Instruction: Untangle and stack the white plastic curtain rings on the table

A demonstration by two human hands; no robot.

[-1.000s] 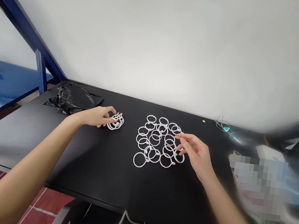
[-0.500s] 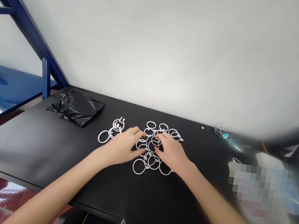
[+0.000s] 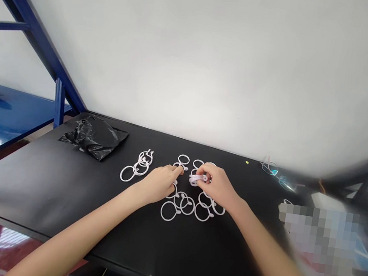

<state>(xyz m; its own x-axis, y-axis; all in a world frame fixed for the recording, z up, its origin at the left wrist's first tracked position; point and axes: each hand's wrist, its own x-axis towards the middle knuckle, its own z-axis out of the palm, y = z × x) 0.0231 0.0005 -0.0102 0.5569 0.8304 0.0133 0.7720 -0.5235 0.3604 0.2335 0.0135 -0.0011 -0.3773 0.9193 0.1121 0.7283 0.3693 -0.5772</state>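
right hand (image 3: 220, 187) grip pinching ring (image 3: 196, 178), edge-on, axis left-right | left hand (image 3: 159, 183) grip unclear, on ring pile (image 3: 187, 205)

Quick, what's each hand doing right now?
Left hand: fingertips on the ring pile; grip cannot be told.
Right hand: closed, pinching a white ring.
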